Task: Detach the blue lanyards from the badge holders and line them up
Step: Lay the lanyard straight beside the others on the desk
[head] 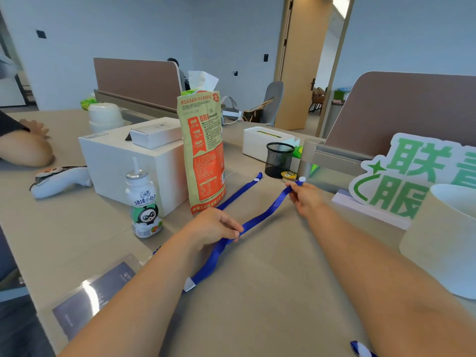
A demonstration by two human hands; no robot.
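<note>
Blue lanyard [268, 211]: left hand [213, 225] pinches its middle; right hand [306, 199], stretched farther forward, pinches its far end.

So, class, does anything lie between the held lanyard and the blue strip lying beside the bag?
Nothing visible. Only bare table lies between the held lanyard and the blue strip, which converge toward the left hand.

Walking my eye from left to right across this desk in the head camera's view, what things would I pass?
White handheld controller → small drink bottle → orange-and-green bag → black mesh pen cup → green-and-white sign. Left out: the blue lanyard, gripped by the left hand and right hand, which overlaps these.
</note>
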